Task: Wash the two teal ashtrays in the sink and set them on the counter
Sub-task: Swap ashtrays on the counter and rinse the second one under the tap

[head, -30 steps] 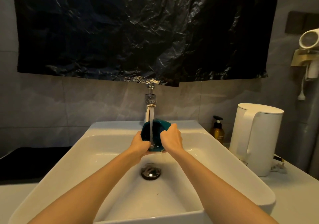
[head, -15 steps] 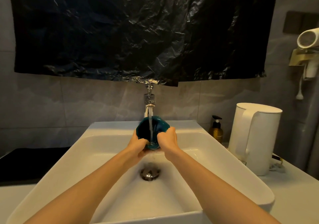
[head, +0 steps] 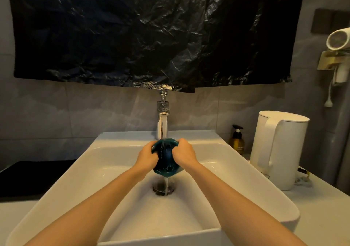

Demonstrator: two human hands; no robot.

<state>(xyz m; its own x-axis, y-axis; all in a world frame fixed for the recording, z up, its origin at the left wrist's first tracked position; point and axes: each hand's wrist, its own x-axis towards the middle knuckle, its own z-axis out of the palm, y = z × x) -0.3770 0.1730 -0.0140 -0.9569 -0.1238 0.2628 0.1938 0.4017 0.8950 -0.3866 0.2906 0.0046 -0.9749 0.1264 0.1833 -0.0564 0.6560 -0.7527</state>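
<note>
A person is standing at a white sink (head: 75, 170) and rinsing a teal ashtray (head: 166, 158) under water running from the chrome faucet (head: 162, 120) at the sink's back edge. Both hands are gripping it. The left hand (head: 146, 156) is curling its fingers round the ashtray's left side and the right hand (head: 183, 153) is curling round its right side. The ashtray is sitting between them, tipped on edge, with what seems to be its rounded underside facing the viewer. It is hanging over the middle of the basin, directly above the drain (head: 162, 188), and water is spilling off its lower edge. This appears to be the washing step for one ashtray; the second is not in view. The next move is likely calling for lifting it clear of the stream and carrying it to the counter (head: 322, 217), toward the right front corner in front of a white electric kettle (head: 280, 149). The wet surface may be slippery, so a firm grip is wise.
</note>
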